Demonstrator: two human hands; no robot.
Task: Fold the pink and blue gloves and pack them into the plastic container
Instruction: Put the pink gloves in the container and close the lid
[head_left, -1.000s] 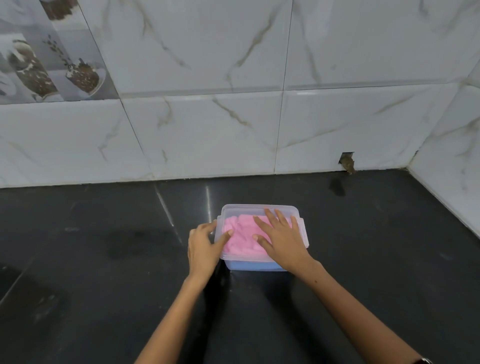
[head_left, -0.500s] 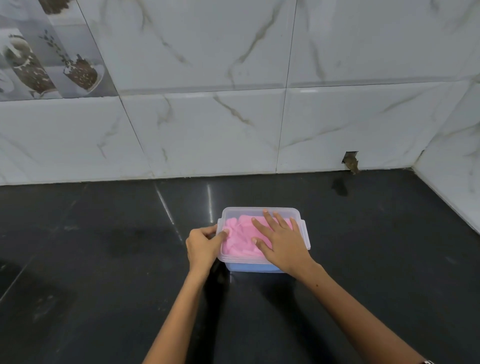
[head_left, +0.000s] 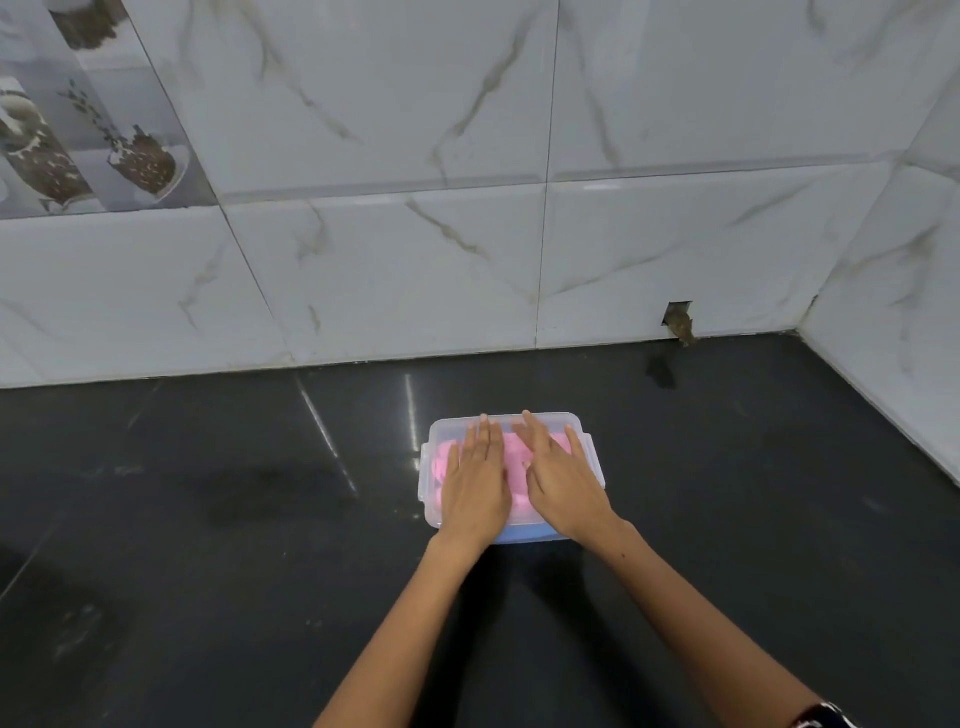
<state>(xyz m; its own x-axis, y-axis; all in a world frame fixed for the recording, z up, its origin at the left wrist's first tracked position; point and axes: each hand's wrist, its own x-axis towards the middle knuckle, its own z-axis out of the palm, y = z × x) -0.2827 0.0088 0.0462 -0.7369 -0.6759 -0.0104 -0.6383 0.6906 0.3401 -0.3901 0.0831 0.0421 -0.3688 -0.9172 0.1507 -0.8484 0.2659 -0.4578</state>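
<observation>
A clear plastic container (head_left: 551, 419) stands on the black counter, near its middle. Folded pink gloves (head_left: 515, 460) fill the upper part, and a blue glove (head_left: 523, 533) shows through the near wall underneath. My left hand (head_left: 477, 486) lies flat on the left half of the container's top, fingers straight. My right hand (head_left: 562, 479) lies flat on the right half beside it. A translucent lid seems to sit under my palms, though I cannot tell for sure. Both hands hide much of the pink gloves.
The black counter (head_left: 208, 545) runs back to a white marble-tiled wall (head_left: 415, 270) and a side wall (head_left: 893, 332) on the right. A small hole with debris (head_left: 680, 325) sits at the base of the back wall.
My left hand has moved from the container's left side onto its top and flattened out. My right hand has stayed flat on top, shifted slightly right.
</observation>
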